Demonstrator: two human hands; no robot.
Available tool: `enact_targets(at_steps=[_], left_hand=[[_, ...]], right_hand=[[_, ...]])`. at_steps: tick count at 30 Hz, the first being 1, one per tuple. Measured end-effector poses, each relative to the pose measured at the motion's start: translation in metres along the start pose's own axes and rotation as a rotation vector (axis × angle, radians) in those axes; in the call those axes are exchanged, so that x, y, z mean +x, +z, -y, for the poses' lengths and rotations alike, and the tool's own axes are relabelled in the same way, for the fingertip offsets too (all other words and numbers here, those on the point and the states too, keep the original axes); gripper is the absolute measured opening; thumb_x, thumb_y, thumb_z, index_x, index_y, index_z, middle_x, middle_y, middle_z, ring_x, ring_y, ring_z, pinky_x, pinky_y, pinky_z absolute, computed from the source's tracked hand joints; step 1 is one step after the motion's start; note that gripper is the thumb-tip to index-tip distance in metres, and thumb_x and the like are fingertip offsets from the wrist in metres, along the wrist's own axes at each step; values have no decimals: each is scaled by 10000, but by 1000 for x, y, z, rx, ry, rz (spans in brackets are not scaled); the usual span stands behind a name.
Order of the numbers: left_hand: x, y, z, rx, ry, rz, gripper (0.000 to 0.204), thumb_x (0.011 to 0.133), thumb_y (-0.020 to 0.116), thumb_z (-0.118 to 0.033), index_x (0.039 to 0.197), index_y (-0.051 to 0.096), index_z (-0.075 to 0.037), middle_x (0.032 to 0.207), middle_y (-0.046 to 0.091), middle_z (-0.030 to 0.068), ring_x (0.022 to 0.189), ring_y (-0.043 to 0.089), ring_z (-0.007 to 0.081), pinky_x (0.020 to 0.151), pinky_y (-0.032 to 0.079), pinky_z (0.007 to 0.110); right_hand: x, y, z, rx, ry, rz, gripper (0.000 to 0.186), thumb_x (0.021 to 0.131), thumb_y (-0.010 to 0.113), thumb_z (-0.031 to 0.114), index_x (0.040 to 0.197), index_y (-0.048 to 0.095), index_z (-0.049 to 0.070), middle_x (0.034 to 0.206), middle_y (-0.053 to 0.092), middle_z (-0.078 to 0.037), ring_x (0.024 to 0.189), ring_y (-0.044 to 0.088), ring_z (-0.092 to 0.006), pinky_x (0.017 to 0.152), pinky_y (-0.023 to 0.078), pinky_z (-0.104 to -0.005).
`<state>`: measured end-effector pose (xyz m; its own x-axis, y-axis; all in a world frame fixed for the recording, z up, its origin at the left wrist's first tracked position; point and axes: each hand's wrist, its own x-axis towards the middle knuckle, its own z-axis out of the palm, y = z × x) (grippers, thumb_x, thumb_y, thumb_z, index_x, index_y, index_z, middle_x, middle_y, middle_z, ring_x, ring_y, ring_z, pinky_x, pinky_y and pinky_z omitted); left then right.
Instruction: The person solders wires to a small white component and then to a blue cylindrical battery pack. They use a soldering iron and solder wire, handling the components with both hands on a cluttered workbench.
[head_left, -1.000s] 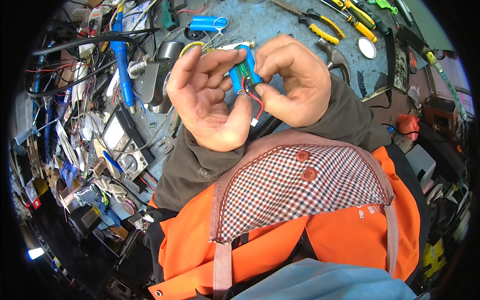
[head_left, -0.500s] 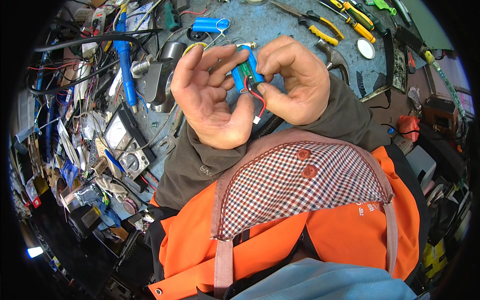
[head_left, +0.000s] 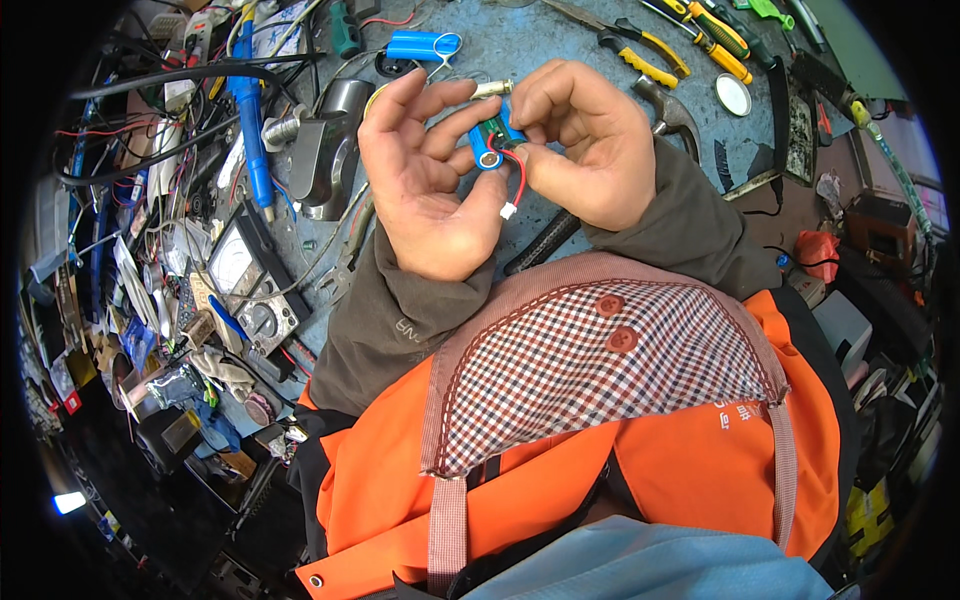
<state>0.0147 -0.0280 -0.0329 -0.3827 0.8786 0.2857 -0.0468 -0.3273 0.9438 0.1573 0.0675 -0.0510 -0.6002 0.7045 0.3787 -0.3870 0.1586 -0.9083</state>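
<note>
Between my hands is a blue battery pack (head_left: 487,157) with a small green circuit board (head_left: 492,130) set on it. One round cell end faces me. Red and black wires leave the board, and the red lead hangs down to a small white plug (head_left: 508,210). My left hand (head_left: 430,185), palm up, steadies the pack's left side with its fingertips and thumb. My right hand (head_left: 590,140) pinches the pack's right side between thumb and fingers, hiding part of it. Just beyond lies another blue battery pack (head_left: 424,46) with a pale wire loop.
Yellow-handled pliers (head_left: 645,60), a hammer (head_left: 670,118), screwdrivers (head_left: 725,55) and a round white lid (head_left: 733,96) lie at the right. To the left are a blue soldering iron (head_left: 250,130), a metal-bodied device (head_left: 335,150), an analog multimeter (head_left: 250,280) and tangled cables.
The battery pack has tipped so that its round cell end now shows. Both hands have shifted slightly up, still holding the pack, and the white plug sits a little higher.
</note>
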Motion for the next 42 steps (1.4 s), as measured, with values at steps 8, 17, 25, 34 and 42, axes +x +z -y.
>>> enact_targets(at_steps=[8,17,25,34,42], left_hand=[[0,0,1,0,-62,-1,882,763,636,203,1530,281,-46,1404,498,221,1269,632,313,981,593,373],[0,-7,2,-219,-292,57,545,881,689,62,1378,467,54,1368,544,192,1185,662,260,960,615,398],[11,-2,4,-162,-461,-58,163,973,647,-16,1098,655,87,1030,712,133,920,722,187,755,655,323],[16,-10,9,-186,-527,-30,158,952,655,12,1094,666,79,1041,717,140,861,729,196,779,668,347],[16,-13,9,-156,-547,-27,125,982,683,-19,1094,695,36,1057,724,102,920,722,175,809,664,361]], right_hand=[[1,1,-1,-17,46,-28,224,819,693,-64,1012,613,17,903,594,1,792,568,-53,694,496,-230],[8,-6,-1,203,394,23,202,873,616,-65,1062,591,1,994,607,-40,870,616,-95,734,544,-269],[11,-9,-10,172,473,18,175,877,668,-19,1036,601,6,959,635,-41,855,640,-106,706,557,-264],[12,-7,-8,182,476,13,158,888,668,-24,1029,607,10,967,634,-38,855,648,-106,727,567,-260],[5,-6,-10,189,379,-1,206,816,707,-41,1010,641,-23,873,641,-37,779,636,-92,696,581,-270]])
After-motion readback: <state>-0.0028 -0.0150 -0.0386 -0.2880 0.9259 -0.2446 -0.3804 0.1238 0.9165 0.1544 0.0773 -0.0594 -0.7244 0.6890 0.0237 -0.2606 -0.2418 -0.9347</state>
